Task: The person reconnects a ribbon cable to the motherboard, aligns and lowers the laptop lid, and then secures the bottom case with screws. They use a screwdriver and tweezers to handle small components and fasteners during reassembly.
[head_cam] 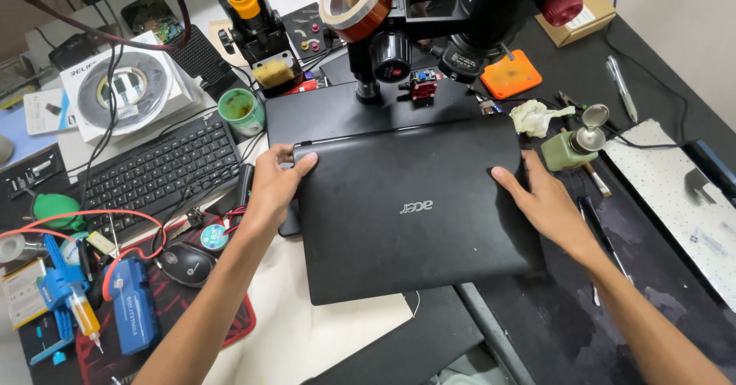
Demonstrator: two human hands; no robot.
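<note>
A black keyboard (157,172) is lying at the left of the bench (552,331), with a black mouse (188,263) sitting just below it. A green cup (241,111) is standing near the keyboard's upper right corner. A white box (130,86) is resting above the keyboard. A microscope (452,17) is hanging over the rear. An orange pad (510,74) and a green bottle (571,146) are sitting at the right, with a pen (621,86) lying further right.

Electronics repair workshop: microscope (429,17), solder spool (126,88).
</note>
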